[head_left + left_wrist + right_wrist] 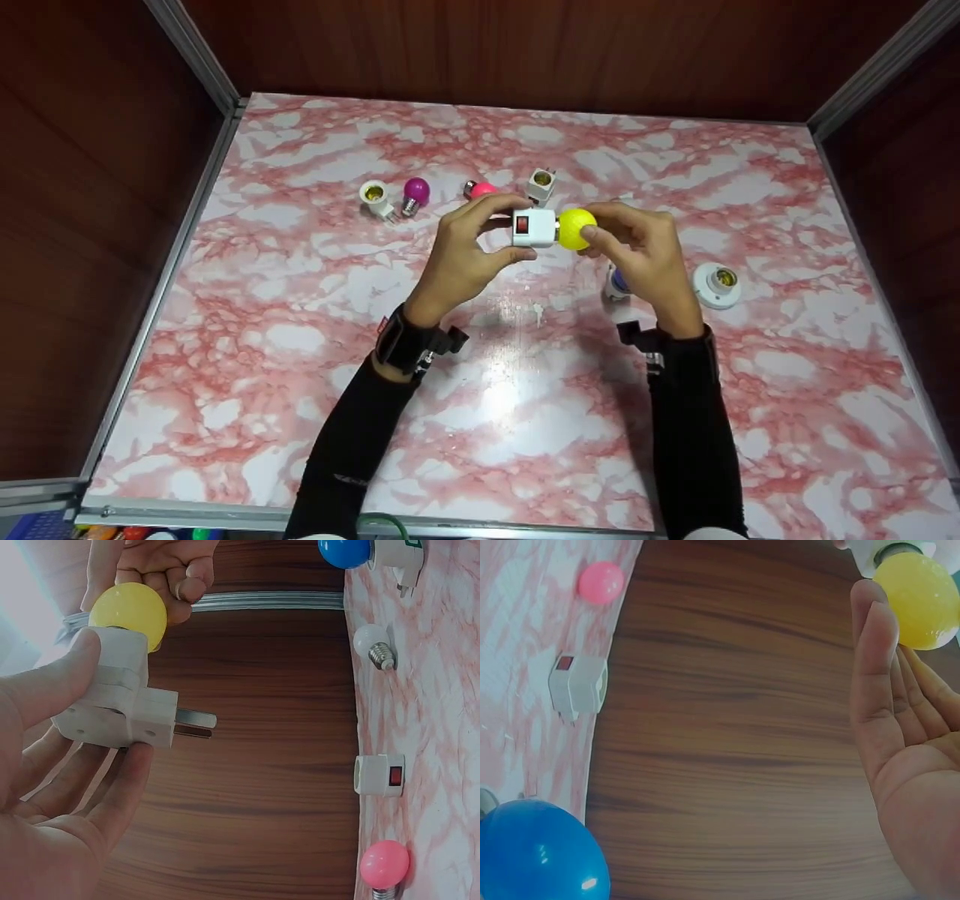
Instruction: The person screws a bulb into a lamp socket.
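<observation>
My left hand (pixel 459 259) grips a white plug-in lamp socket (pixel 541 229) with a red rocker switch, held above the table. Its thumb and fingers hold opposite sides of the socket, and two metal prongs (pixel 196 720) stick out sideways in the left wrist view. On the right, my right hand (pixel 646 244) pinches a yellow bulb (pixel 576 228) between thumb and fingers. The bulb's base sits at the socket's mouth, and a bit of its metal collar shows between them. How deep the base goes is hidden.
Across the back lie a white socket (pixel 373 192), a purple bulb (pixel 416 191), a pink bulb (pixel 484 190) and another switched socket (pixel 541 182). A blue bulb (pixel 619 279) in a socket and a round-based lampholder (pixel 718 285) stand right. The left wrist view shows a white bulb (pixel 369 639).
</observation>
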The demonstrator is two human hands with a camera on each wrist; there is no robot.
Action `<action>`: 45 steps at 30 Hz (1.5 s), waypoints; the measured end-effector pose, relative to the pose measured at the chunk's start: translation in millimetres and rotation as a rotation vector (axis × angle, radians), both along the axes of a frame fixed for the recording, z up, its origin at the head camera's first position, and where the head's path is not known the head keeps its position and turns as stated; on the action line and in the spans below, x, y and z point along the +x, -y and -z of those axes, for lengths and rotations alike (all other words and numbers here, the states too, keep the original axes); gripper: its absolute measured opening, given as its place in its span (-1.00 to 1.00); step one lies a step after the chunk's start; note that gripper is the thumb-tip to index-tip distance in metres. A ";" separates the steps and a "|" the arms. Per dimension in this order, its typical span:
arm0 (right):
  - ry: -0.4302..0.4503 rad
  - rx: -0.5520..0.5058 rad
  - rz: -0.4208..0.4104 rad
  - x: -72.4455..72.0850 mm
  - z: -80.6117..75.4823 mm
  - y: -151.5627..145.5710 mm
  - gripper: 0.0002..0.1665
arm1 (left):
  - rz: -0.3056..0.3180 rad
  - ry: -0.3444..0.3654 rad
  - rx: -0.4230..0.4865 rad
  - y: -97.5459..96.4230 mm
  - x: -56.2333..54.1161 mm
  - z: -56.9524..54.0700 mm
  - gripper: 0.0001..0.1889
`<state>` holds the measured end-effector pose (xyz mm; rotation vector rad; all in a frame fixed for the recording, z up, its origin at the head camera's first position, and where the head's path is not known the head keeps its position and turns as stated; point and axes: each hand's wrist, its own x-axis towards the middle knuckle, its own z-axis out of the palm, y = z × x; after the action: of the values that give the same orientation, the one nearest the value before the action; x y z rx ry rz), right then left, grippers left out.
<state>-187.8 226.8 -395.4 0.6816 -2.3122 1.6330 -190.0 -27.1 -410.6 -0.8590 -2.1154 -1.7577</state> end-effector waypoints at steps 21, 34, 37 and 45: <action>-0.140 -0.089 0.006 1.4 -0.4 3.7 -0.81 | -0.006 0.027 0.002 -1.5 -2.0 -0.5 -0.40; -0.157 -0.035 -0.102 2.6 -2.5 -1.8 -0.48 | -0.005 0.033 0.025 -0.3 -1.5 -0.3 -0.40; -0.165 -0.042 -0.093 2.2 -2.1 -0.6 -0.50 | -0.004 0.027 0.024 0.3 -1.5 0.0 -0.40; -0.186 -0.067 -0.110 1.0 -2.0 0.1 -0.50 | 0.001 0.030 0.028 1.1 -1.1 1.0 -0.38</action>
<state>-186.8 226.8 -393.3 0.9187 -2.1145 1.6095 -191.1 -28.2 -411.6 -0.8316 -2.1037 -1.8072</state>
